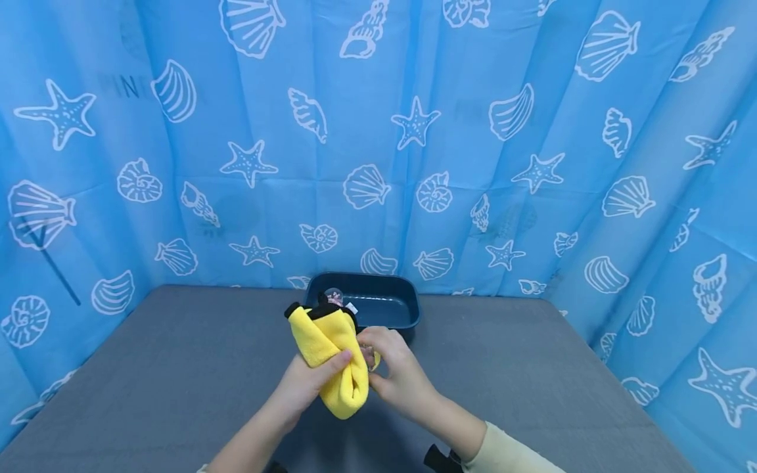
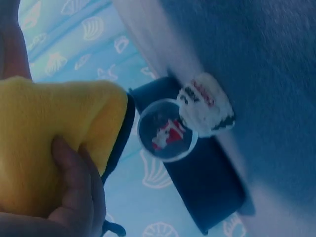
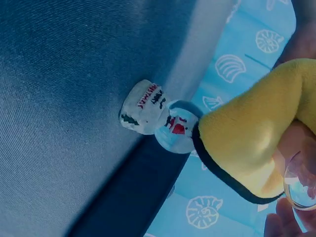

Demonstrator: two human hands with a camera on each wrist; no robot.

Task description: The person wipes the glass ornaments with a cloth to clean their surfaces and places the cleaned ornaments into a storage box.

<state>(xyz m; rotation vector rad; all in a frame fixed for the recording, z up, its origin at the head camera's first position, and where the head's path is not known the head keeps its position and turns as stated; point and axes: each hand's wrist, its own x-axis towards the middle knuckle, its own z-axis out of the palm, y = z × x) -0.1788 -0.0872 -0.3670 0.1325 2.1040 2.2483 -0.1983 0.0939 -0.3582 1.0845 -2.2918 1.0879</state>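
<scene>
A folded yellow cloth (image 1: 331, 338) with black edging is gripped in my left hand (image 1: 313, 381), the thumb pressed over its front. My right hand (image 1: 396, 368) pinches a small clear, round, glass-like piece (image 3: 301, 185) against the cloth's right side. Behind the cloth, a snow globe stands upright on the table; in the head view only its clear dome (image 1: 334, 297) shows. The left wrist view shows its white base (image 2: 206, 104) with red and dark lettering, and a red-and-white figure (image 2: 169, 134) inside the dome. Neither hand touches this globe.
A dark blue rectangular bin (image 1: 408, 309) stands at the table's far edge, just behind the snow globe. The grey table (image 1: 503, 381) extends to both sides. Beyond it hangs a blue curtain (image 1: 378, 151) with white shells and starfish.
</scene>
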